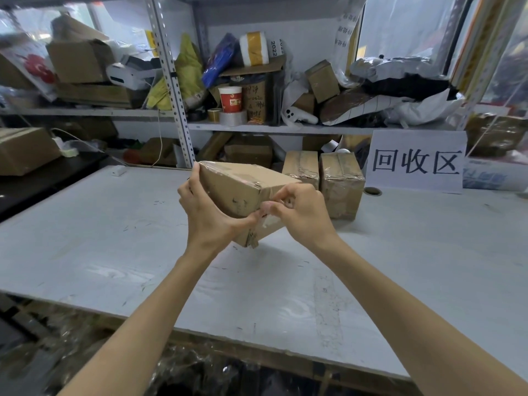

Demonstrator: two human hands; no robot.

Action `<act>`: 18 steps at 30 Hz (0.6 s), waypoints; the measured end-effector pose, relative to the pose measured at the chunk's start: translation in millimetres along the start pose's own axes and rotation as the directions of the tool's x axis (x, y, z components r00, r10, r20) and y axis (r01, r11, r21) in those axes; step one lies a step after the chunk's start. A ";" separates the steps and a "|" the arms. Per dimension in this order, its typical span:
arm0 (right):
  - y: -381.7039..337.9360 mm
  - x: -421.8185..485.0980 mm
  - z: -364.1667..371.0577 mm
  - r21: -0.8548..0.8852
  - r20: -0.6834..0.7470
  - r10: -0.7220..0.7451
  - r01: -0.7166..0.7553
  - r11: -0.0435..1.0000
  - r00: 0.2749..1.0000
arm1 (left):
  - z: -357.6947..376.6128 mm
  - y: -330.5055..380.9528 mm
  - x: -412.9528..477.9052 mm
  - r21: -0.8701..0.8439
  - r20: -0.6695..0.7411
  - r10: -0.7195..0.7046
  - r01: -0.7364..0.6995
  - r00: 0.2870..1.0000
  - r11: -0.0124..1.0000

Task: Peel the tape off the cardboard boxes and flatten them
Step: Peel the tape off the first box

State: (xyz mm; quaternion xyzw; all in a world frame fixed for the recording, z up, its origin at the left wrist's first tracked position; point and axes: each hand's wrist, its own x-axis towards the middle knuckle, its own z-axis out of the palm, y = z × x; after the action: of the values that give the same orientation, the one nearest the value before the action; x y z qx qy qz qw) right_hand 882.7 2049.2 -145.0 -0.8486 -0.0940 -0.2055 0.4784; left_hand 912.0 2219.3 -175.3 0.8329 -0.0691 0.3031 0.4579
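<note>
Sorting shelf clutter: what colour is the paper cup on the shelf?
The paper cup is red above and white below; the head view shows it best.

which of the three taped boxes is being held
The nearest box, tilted, gripped by the left hand while the right hand pinches its tape. The other two boxes stand untouched on the table.

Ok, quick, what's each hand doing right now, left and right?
Left hand: grips the cardboard box by its end.
Right hand: fingers curled, pinching at the tape on the box's near face.
</note>
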 end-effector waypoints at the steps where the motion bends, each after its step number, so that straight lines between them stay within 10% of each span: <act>1: 1.3 1.4 -0.8 0.012 -0.014 -0.030 0.030 0.999 0.999 | -0.3 0.2 0.2 -0.005 0.012 -0.012 0.012 1.000 1.000; 18: 22.4 -4.7 -7.5 0.506 0.109 0.119 -0.158 0.848 0.987 | 20.8 1.7 -1.2 -0.065 0.173 -0.292 0.307 0.941 0.949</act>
State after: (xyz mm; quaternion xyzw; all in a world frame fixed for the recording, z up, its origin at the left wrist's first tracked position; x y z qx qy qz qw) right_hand 884.6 2031.2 -161.0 -0.7019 -0.1014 -0.1065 0.6969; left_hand 919.6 2201.4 -183.0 0.8337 0.0081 0.1581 0.5291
